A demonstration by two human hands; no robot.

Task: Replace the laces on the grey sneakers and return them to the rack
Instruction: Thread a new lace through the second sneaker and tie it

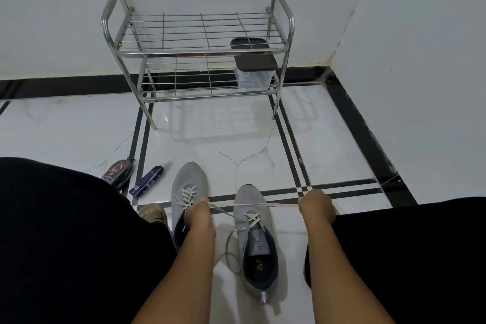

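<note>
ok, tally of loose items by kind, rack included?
Grey sneakers: 2
White lace held taut between both hands: 1
Metal rack: 1
Lidded container on the rack: 1
Shoe polish sponge: 1
Blue tube: 1
Total: 7

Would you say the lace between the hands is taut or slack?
Taut: the lace runs straight from the left hand to the right hand.

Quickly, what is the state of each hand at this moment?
Left hand: closed, holding one end of the white lace over the left sneaker.
Right hand: closed, pulling the same lace taut.
</note>
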